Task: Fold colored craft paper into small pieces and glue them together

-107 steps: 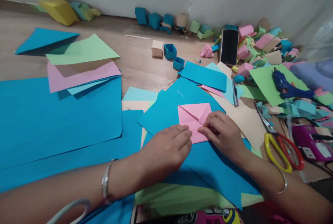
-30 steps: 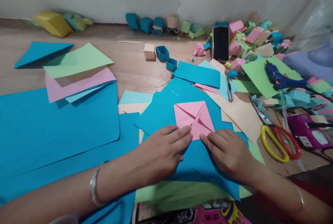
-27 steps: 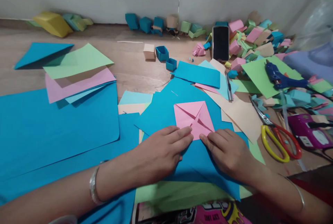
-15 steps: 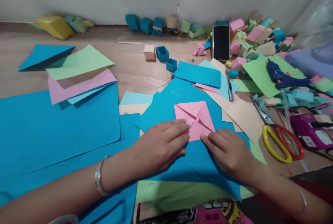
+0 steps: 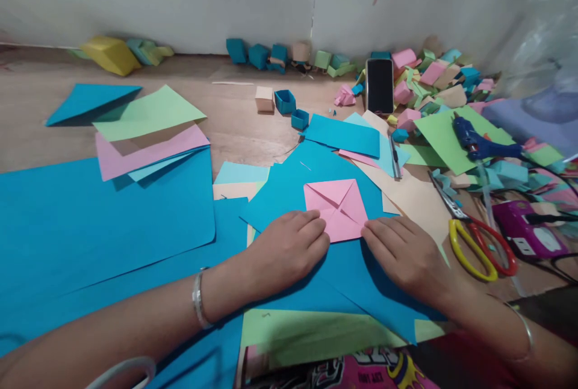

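Observation:
A square of pink paper (image 5: 339, 199), its corners folded in to the middle, lies on blue paper sheets (image 5: 289, 187) in front of me. My left hand (image 5: 289, 244) is closed at the square's lower left corner, fingers pressed together over its edge. At the lower right corner, my right hand (image 5: 404, 253) pinches the paper between thumb and fingers. The fold lines cross near the middle of the square, and its flaps stand slightly raised. Both lower corners are partly hidden by my fingers.
Scissors (image 5: 481, 244), a blue glue gun (image 5: 478, 139), a pen (image 5: 394, 157) and a purple device (image 5: 528, 229) lie at the right. A phone (image 5: 380, 86) leans before a heap of small paper boxes (image 5: 433, 73). Coloured sheets (image 5: 151, 115) lie at the left.
My right hand has shifted from the square's bottom edge to its lower right corner, its thumb drawing in against the fingers. My left hand stays at its corner. The view has shifted slightly.

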